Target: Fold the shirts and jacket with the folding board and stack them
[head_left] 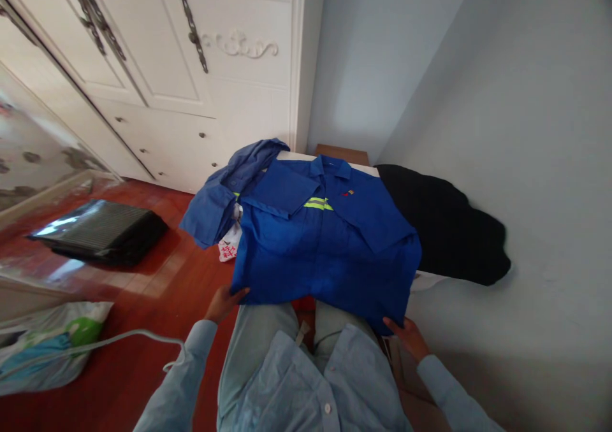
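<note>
A blue work jacket (287,247) with a collar, a yellow-green and grey reflective stripe and a small chest emblem lies spread over a white table (358,166). Its sleeves are folded in across the front, and the lower hem hangs over the near edge above my lap. My left hand (224,302) pinches the hem's left corner, thumb on top. At the right corner, my right hand (407,335) grips the hem in the same way. The fingers under the cloth are hidden on both sides.
A crumpled blue garment (215,199) hangs off the table's left side; black cloth (440,225) drapes over its right, by the wall. A white wardrobe (248,94) stands behind. On the floor at left are a black plastic-wrapped package (102,228) and a printed plastic bag (62,349). A white cable (129,334) reaches my left sleeve.
</note>
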### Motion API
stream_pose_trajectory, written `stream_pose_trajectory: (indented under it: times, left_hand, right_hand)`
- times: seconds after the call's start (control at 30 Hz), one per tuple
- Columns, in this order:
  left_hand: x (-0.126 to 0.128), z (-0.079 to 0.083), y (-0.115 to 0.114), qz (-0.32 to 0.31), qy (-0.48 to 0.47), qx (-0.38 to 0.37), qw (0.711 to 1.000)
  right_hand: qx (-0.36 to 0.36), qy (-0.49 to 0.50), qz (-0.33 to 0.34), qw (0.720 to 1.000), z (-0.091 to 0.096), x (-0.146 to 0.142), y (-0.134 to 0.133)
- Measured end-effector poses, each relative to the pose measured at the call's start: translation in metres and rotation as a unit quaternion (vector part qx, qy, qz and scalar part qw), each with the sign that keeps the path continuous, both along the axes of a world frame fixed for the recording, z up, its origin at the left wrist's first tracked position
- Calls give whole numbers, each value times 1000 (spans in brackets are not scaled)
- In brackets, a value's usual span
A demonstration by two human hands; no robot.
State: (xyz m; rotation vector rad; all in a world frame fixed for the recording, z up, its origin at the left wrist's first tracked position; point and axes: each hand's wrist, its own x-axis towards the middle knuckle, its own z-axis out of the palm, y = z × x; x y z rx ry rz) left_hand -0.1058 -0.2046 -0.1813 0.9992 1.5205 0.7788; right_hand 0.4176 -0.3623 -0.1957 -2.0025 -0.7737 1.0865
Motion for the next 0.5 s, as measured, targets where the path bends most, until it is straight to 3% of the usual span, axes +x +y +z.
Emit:
stream_pose_trajectory:
  times: [0.13,0.3,0.5]
  left_hand:
    - [-4,11,-17,55,9,6,998]
    - [3,39,-41,143,-114,-65,981]
    - [7,70,-57,130,-133,-133,974]
  right_hand:
    - [26,60,-38,997,28,-6,-8]
    - [44,179,-82,979,61,-13,-16]
    - [77,233,-82,966,101,-21,-21]
